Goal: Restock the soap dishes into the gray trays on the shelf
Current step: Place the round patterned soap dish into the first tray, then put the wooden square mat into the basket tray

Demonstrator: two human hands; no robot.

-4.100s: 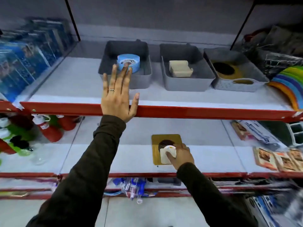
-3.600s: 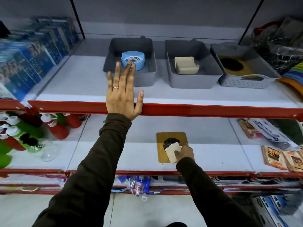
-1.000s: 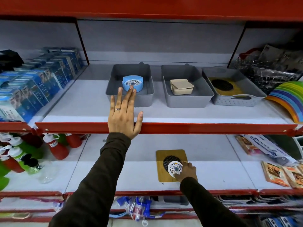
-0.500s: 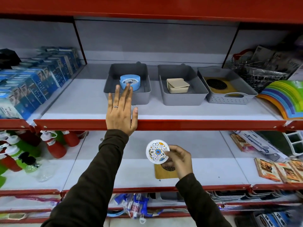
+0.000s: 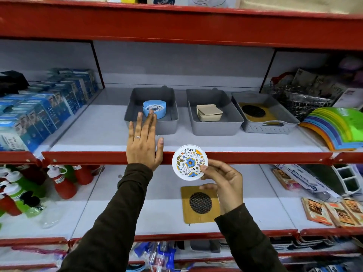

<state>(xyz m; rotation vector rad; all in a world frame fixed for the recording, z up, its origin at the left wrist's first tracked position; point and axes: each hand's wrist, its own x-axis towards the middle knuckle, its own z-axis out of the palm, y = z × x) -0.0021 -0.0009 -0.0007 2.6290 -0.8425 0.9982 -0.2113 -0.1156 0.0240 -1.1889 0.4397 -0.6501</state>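
My right hand (image 5: 224, 185) holds a round white soap dish with a blue and yellow flower pattern (image 5: 189, 162), lifted in front of the red shelf edge. Flat on that edge rests my left hand (image 5: 144, 147), fingers spread and empty. Behind it the left gray tray (image 5: 129, 114) holds a round blue soap dish (image 5: 155, 108). The middle gray tray (image 5: 214, 126) contains a beige square soap dish (image 5: 209, 112). A perforated gray tray (image 5: 271, 126) to the right holds a wooden square dish with a dark mesh (image 5: 254, 111). Another wooden mesh dish (image 5: 200, 204) lies on the lower shelf.
Blue boxes (image 5: 49, 107) line the left of the upper shelf. A wire basket (image 5: 302, 99) and stacked coloured plates (image 5: 334, 126) sit at its right. Red and green bottles (image 5: 62, 183) stand lower left, small packets (image 5: 334, 211) lower right. A red shelf beam (image 5: 176, 20) runs overhead.
My right hand picked the patterned round dish off the wooden dish on the lower shelf and raised it to the height of the upper shelf's edge. My left hand stayed put.
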